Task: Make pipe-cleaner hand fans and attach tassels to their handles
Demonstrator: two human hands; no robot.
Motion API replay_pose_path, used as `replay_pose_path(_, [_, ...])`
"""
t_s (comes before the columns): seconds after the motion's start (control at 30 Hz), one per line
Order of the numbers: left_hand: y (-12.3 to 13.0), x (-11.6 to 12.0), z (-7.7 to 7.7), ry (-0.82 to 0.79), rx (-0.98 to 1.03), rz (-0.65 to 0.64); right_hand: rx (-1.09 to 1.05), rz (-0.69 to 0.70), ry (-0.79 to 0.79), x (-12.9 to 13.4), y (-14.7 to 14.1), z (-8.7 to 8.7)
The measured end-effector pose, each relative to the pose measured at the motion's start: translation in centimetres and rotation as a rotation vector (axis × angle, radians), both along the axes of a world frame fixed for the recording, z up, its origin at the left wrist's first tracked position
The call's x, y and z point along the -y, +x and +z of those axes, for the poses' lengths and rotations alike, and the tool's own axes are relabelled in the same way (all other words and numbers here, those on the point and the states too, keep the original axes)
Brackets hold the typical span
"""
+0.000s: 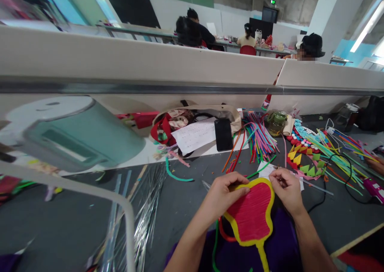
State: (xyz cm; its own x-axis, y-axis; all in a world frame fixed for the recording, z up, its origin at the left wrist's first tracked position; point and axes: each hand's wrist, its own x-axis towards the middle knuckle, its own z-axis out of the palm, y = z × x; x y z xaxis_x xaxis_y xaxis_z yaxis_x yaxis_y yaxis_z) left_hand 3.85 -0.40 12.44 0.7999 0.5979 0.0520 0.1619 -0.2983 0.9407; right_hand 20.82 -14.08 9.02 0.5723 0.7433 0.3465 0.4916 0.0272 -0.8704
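Note:
A fan-shaped craft piece (255, 212) with a red ribbed face and a fuzzy yellow pipe-cleaner border is held above my lap, its yellow stem (263, 256) pointing down. My left hand (228, 192) pinches its upper left edge, thumb on the red face. At the upper right corner, the thumb and fingers of my right hand (286, 189) are closed on the yellow border; anything small between the fingertips is hidden. A green pipe cleaner (215, 244) and a red one (225, 233) hang behind the piece on the left.
Bundles of coloured pipe cleaners (261, 138) lie behind my hands, near a black phone (223, 134), a cloth bag (234, 114) and a green-lidded jar (276, 123). Silvery strips (147, 220) and a teal lamp (90, 136) are at left. Several people sit beyond the partition (150, 60).

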Motion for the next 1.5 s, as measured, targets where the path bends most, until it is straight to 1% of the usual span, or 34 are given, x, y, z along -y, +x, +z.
replay_pose_path(0.23, [0.0, -0.1, 0.0, 0.014, 0.004, 0.015, -0.031, 0.003, 0.020, 0.3, -0.6, 0.1])
replay_pose_path(0.37, [-0.1, -0.3, 0.0, 0.010, 0.015, 0.049, -0.036, -0.022, 0.065, 0.5, -0.8, -0.5])
replay_pose_path(0.5, [0.0, -0.6, -0.1, -0.004, 0.023, 0.072, -0.103, -0.055, 0.096, 0.6, -1.2, -1.2])
replay_pose_path(0.67, [0.0, -0.8, -0.2, -0.031, 0.021, 0.086, -0.109, -0.060, 0.141, 0.5, -1.6, -1.3])
replay_pose_path(0.9, [-0.2, -1.2, -0.4, -0.034, 0.022, 0.107, -0.139, 0.016, 0.237, 0.4, -1.8, -1.2])
replay_pose_path(1.13, [-0.1, -1.5, -0.7, -0.083, 0.037, 0.118, -0.339, 0.069, 0.268, 0.3, -2.2, -1.9])
replay_pose_path(1.3, [-0.1, -1.7, -0.9, -0.174, 0.048, 0.121, -0.422, 0.201, 0.298, 0.4, -1.6, -2.6])
replay_pose_path(1.4, [-0.1, -1.8, -0.9, -0.211, 0.046, 0.119, -0.422, 0.237, 0.302, 0.4, -1.2, -3.1])
replay_pose_path(1.5, [0.1, -2.0, -0.9, -0.237, 0.047, 0.119, -0.393, 0.219, 0.311, 0.3, -1.1, -3.5])
